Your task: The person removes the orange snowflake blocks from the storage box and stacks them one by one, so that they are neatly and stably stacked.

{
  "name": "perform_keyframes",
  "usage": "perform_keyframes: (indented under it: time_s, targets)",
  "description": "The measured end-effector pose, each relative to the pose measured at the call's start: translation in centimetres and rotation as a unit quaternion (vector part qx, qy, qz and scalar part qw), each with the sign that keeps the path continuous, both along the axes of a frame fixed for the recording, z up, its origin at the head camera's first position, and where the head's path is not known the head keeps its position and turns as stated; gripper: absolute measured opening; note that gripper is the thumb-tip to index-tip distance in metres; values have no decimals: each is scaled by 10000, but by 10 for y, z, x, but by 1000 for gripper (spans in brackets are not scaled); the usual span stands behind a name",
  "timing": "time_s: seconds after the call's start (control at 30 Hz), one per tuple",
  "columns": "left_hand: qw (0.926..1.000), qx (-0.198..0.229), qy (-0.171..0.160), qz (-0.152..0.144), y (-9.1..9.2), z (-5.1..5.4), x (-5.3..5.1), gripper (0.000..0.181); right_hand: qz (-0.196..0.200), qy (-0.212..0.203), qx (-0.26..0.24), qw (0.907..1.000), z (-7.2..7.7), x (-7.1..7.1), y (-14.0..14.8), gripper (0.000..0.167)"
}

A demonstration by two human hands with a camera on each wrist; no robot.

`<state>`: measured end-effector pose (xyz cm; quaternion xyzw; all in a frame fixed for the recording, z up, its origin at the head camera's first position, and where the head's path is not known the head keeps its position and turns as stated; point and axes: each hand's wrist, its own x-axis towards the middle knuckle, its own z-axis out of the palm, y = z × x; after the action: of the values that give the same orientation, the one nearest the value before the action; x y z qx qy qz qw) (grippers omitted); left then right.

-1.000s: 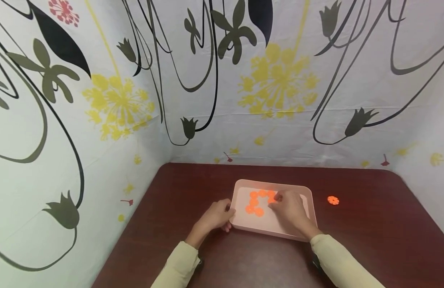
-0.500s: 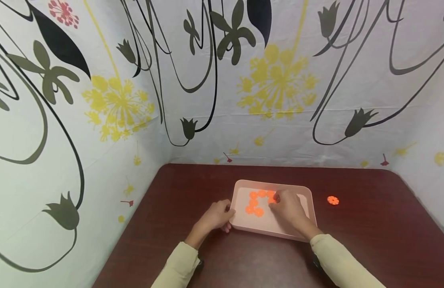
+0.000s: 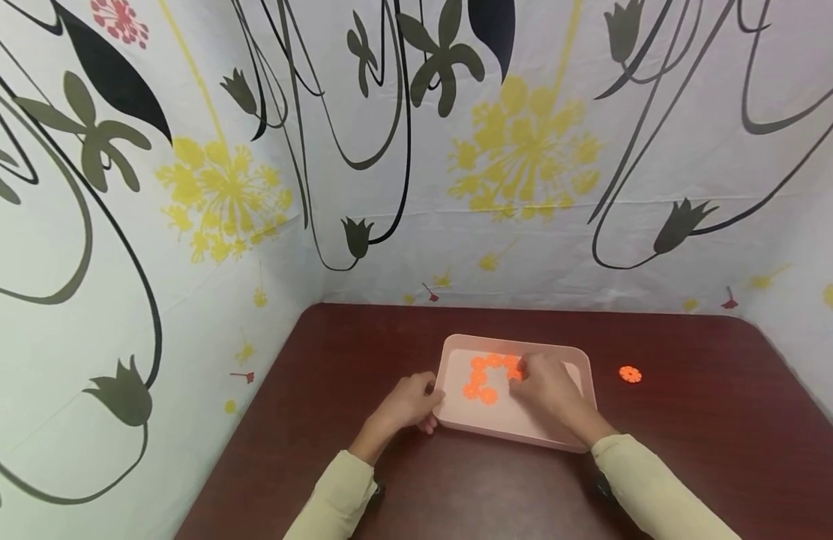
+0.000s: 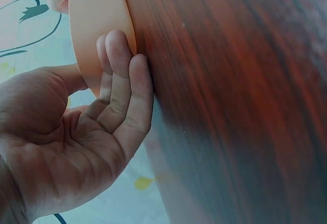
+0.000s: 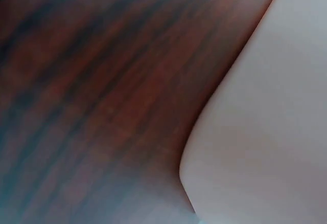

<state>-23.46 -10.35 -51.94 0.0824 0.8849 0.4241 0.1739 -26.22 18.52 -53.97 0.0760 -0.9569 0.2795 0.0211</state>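
In the head view a shallow pink tray (image 3: pixel 500 421) lies on the table, with several small orange flower-shaped discs (image 3: pixel 480 377) touching in a curved row inside it. My left hand (image 3: pixel 408 402) grips the tray's left end. The left wrist view shows that hand (image 4: pixel 87 132) with its thumb behind the tray wall (image 4: pixel 97 19) and fingers against the outside. Over the tray, my right hand (image 3: pixel 552 390) pinches an orange disc (image 3: pixel 515 373) at the right end of the row; its fingers partly hide that disc. The right wrist view shows only the tray's edge (image 5: pixel 255 142) and tabletop.
One more orange flower-shaped disc (image 3: pixel 630 374) lies on the dark red-brown table (image 3: pixel 362 337), to the right of the tray. A white cloth with printed flowers (image 3: pixel 524 165) hangs behind the table and along its left side.
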Motion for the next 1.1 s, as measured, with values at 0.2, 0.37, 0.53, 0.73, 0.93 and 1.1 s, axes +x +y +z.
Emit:
perform_keyframes:
  time_s: [0.2, 0.37, 0.53, 0.73, 0.93, 1.1]
  targets:
    - [10000, 1, -44, -25, 2, 2, -1, 15, 15, -101, -144, 9998, 10, 3, 8, 25]
    - [10000, -39, -37, -22, 1, 4, -1, 15, 25, 227, -1, 9997, 20, 4, 20, 32]
    - [10000, -66, -8, -32, -1, 3, -2, 16, -122, 628, -132, 9979, 26, 7, 46, 36]
    - [9999, -167, -37, 10, 0, 1, -2, 17, -480, 1409, -62, 9888, 24, 11, 92, 34]
    - [9999, -156, -50, 2, 3, 1, -1, 18, -900, 1502, 166, 9844, 26, 18, 132, 37]
    - [9998, -183, -43, 37, 2, 2, 0, 16, -1186, 1213, 220, 9853, 21, 21, 153, 41]
